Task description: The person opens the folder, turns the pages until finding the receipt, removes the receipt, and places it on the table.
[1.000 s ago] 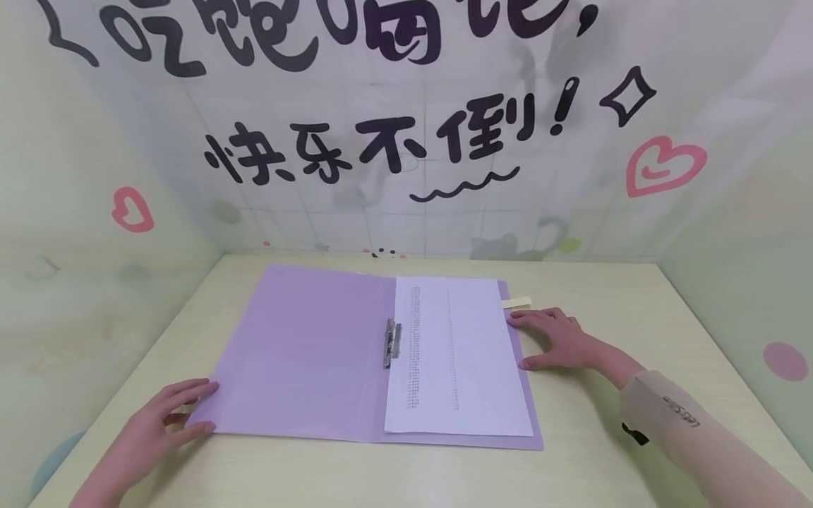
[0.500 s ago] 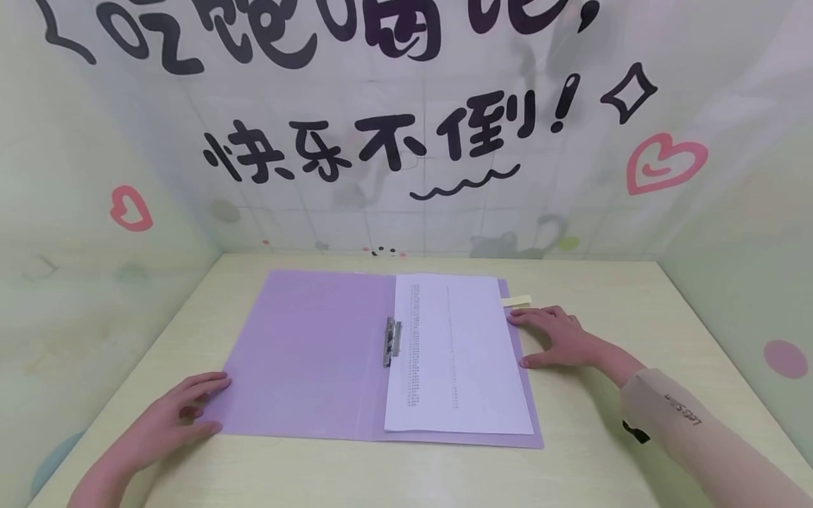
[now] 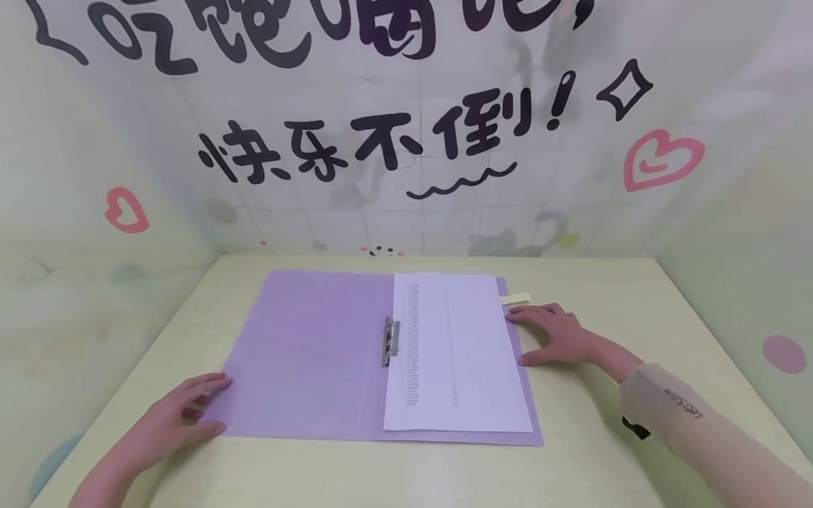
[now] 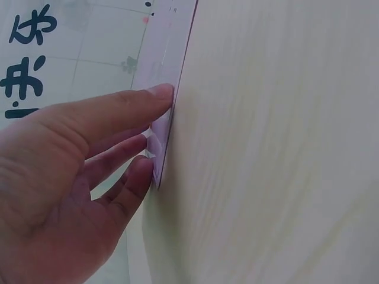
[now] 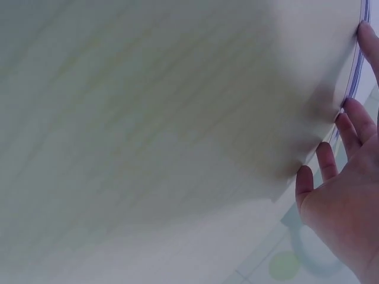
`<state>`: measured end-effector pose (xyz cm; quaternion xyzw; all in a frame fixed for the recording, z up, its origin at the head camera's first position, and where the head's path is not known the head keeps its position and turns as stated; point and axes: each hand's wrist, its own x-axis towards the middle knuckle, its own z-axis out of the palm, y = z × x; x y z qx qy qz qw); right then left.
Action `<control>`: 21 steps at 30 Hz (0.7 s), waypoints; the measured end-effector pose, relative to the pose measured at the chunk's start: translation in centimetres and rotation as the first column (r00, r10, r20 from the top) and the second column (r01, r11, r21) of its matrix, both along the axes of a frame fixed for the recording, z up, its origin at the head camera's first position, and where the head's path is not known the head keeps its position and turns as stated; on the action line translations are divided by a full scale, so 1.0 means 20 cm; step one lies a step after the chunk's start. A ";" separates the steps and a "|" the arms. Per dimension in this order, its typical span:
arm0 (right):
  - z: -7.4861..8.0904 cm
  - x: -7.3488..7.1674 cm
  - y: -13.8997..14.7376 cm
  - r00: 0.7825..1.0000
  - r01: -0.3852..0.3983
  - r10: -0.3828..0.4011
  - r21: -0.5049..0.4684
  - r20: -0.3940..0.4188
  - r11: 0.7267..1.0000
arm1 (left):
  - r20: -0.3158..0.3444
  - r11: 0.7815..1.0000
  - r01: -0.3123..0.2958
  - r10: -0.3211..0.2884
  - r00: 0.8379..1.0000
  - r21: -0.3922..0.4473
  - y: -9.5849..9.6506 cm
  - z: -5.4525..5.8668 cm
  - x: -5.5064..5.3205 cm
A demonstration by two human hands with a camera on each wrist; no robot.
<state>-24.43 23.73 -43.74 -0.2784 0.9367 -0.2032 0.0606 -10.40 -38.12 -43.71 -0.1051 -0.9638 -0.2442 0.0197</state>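
Note:
A purple folder (image 3: 305, 353) lies spread open on the table, with a metal clip (image 3: 390, 341) beside its spine. White printed sheets (image 3: 479, 353) cover most of its right side. My left hand (image 3: 161, 423) rests at the folder's lower left corner, thumb and fingertips on the cover's edge. In the left wrist view that cover edge (image 4: 167, 118) appears as a thin strip under the fingertips. Along the right edge, my right hand (image 3: 555, 335) touches the folder with spread, relaxed fingers. The right wrist view catches those fingertips against the stacked edge (image 5: 357, 65).
A pale yellow strip (image 3: 516, 299) sticks out past the folder's upper right edge. Light wood tabletop (image 3: 444, 476) surrounds the folder. Behind it stands a wall (image 3: 305, 226) with black lettering, and printed side walls close in at left and right.
My left hand has shifted a little to the right, and the left cover's outer edge has come rightward with it. The right hand stays in place at the folder's right edge.

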 end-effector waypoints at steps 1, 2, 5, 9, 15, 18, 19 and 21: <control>0.00 0.00 0.00 1.000 -0.002 0.002 0.004 0.001 1.000 | 0.002 1.000 0.001 -0.001 1.000 -0.002 0.00 0.00 0.00; 0.00 0.00 -0.01 1.000 -0.005 0.005 0.009 0.002 1.000 | 0.007 1.000 0.000 0.000 1.000 -0.005 0.00 0.00 0.00; 0.01 -0.01 -0.02 1.000 -0.013 0.013 0.040 -0.004 0.999 | 0.036 1.000 -0.007 0.008 0.999 -0.014 0.00 0.01 0.01; 0.02 -0.03 -0.02 0.999 -0.023 0.027 0.099 -0.036 0.995 | 0.047 1.000 -0.011 0.012 0.999 -0.009 0.00 0.00 0.01; 0.07 -0.05 -0.07 0.993 0.069 -0.062 0.063 -0.098 0.996 | 0.028 1.000 -0.002 0.002 1.000 -0.007 0.01 0.00 0.01; 0.11 -0.08 -0.10 0.984 0.126 -0.133 -0.062 -0.122 0.990 | 0.020 1.000 0.004 -0.003 1.000 -0.008 0.01 0.00 0.01; 0.12 -0.09 -0.11 0.981 0.135 -0.149 -0.118 -0.122 0.984 | 0.018 1.000 0.005 -0.005 1.000 -0.007 0.01 0.00 0.01; 0.12 -0.11 -0.14 0.979 0.152 -0.177 -0.214 -0.102 0.965 | 0.016 1.000 0.007 -0.007 1.000 -0.001 0.01 0.00 0.01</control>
